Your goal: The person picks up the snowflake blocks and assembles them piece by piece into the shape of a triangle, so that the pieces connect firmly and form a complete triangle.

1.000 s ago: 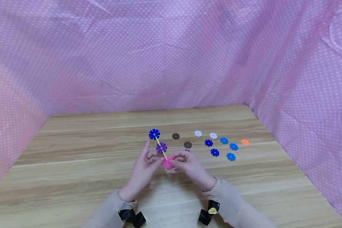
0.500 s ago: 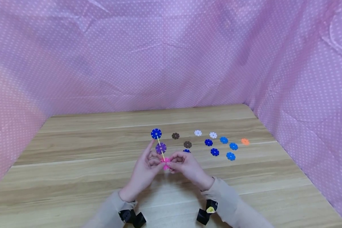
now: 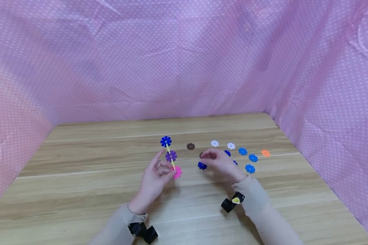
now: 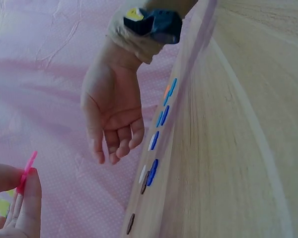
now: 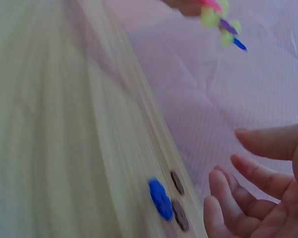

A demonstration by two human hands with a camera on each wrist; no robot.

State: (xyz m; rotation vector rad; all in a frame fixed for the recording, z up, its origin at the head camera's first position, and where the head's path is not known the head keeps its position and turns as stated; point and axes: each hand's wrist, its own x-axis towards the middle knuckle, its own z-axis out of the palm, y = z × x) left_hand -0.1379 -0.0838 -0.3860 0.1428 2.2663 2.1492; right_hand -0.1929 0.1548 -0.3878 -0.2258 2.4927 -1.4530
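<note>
My left hand (image 3: 152,180) pinches a pink notched snowflake disc (image 3: 178,172) between thumb and finger. The disc ends a joined row: yellow discs seen edge-on link it to a purple disc (image 3: 171,156) and, at the far end, a dark blue disc (image 3: 166,141). The index finger stretches along the row toward that far end. Over the table hovers my right hand (image 3: 223,165), its fingers loosely bent with nothing between them, as the right wrist view also shows. Closest to its fingertips lies a loose dark blue disc (image 3: 202,165), beside a brown disc (image 5: 180,215) largely hidden in the head view.
Loose discs lie flat on the wooden table (image 3: 95,190): another brown disc (image 3: 190,146), two white ones, several blue ones and an orange disc (image 3: 265,153) farthest right. My right hand partly covers two dark blue discs. A pink dotted cloth (image 3: 171,68) surrounds the table.
My right hand has let go of the pink disc and moved right, over the loose discs. My left hand keeps hold of the joined row, nearly in place.
</note>
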